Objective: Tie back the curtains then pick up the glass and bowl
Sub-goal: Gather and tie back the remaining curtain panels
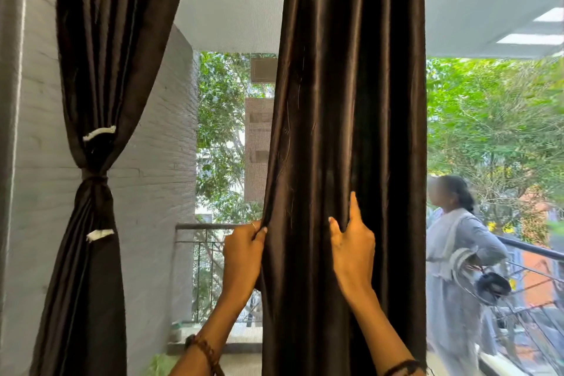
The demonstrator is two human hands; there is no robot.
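Left hand (244,246) grips the hanging curtain's (348,119) left edge, right hand (352,249) pinches a mid-panel fold with forefinger raised, the cloth's long axis running straight up ahead of both, glass and bowl unseen.

A dark curtain (348,131) is seen hanging straight in the middle of the window. Its left edge is gripped by the left hand (242,249), and a fold nearer the middle is pinched by the right hand (352,246), index finger pointing up. At the left, a second curtain (97,70) is gathered and bound by a tie (94,175). Beyond the screen, a person (457,253) is seen beside a railing (531,249).
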